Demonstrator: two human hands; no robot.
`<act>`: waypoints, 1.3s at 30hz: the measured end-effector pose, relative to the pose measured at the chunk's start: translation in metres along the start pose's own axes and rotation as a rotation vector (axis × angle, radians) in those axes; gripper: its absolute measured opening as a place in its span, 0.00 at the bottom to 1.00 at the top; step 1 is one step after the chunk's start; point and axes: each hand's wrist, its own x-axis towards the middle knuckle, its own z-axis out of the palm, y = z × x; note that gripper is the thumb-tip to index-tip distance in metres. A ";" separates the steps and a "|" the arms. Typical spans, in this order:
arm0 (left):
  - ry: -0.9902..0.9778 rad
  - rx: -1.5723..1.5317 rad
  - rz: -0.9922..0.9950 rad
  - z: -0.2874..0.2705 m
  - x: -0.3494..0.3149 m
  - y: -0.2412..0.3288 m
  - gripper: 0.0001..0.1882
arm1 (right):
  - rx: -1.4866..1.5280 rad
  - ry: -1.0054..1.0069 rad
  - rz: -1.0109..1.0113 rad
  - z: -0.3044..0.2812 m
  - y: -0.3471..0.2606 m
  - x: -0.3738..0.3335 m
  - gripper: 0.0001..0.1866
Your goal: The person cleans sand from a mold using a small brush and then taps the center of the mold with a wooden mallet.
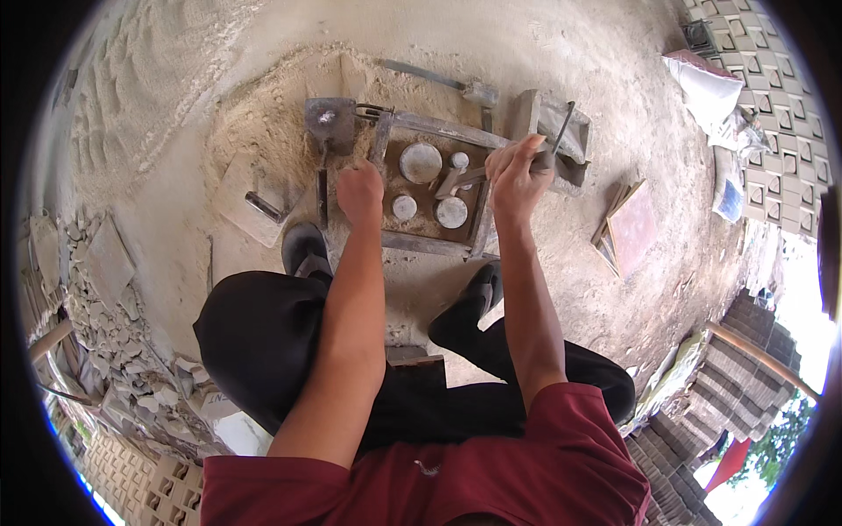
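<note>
A rectangular frame (431, 245) lies on the ground in front of me. Several round, dust-covered discs sit inside it, among them a large disc (421, 163) at the far left and another disc (452, 212) nearer me. My right hand (517, 178) is wrapped round the handle of a hammer at the frame's right side. The hammer's head (449, 181) hangs over the middle of the frame, between the discs. Closed in a fist, my left hand (360, 190) rests at the frame's left side. Its fingers hide whatever they may hold.
A dusty shovel-like blade (330, 123) lies beyond my left hand, by a heap of pale powder (263, 123). To the right stand a box-like trough (574, 131) and leaning flat boards (633, 228). Rubble (140, 333) lies at left, stacked blocks (745, 351) at right.
</note>
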 end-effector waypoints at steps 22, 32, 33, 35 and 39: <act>-0.030 -0.020 -0.012 -0.001 -0.002 -0.001 0.27 | -0.164 0.236 -0.194 -0.017 0.003 0.024 0.29; -0.036 -0.006 0.027 0.008 0.007 -0.009 0.27 | -0.160 -0.010 -0.058 -0.030 0.003 0.059 0.27; -0.025 0.005 0.031 0.007 0.006 -0.011 0.26 | -0.214 -0.087 0.007 -0.029 0.004 0.060 0.27; -0.018 0.014 0.033 0.007 0.006 -0.010 0.26 | -0.046 -0.131 -0.056 -0.034 0.000 0.057 0.22; -0.056 0.092 0.068 0.016 0.014 -0.019 0.26 | -0.060 -0.157 -0.035 -0.040 -0.003 0.042 0.23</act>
